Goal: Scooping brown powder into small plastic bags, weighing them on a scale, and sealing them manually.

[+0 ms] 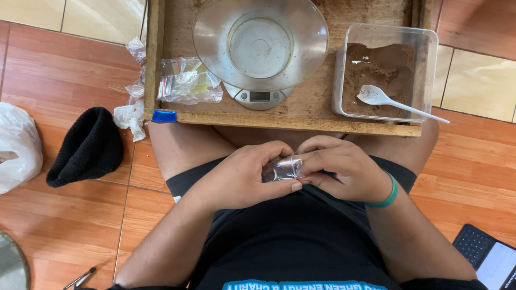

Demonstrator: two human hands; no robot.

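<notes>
Left hand (pixel 244 174) and right hand (pixel 338 169) meet at frame centre, both pinching a small clear plastic bag (pixel 283 168) between fingertips, over the lap. Above: wooden tray (pixel 301 122) with scale bowl (pixel 260 40), tub of brown powder (pixel 382 70), white spoon (pixel 395 102). Black beanie (pixel 86 147) lies on the floor, left.

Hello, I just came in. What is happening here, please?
A person sits on the floor and holds a small clear plastic bag between the left hand and the right hand, over the lap. In front is a wooden tray with a kitchen scale carrying a clear bowl, a stack of empty bags, and a plastic container of brown powder with a white spoon.
</notes>
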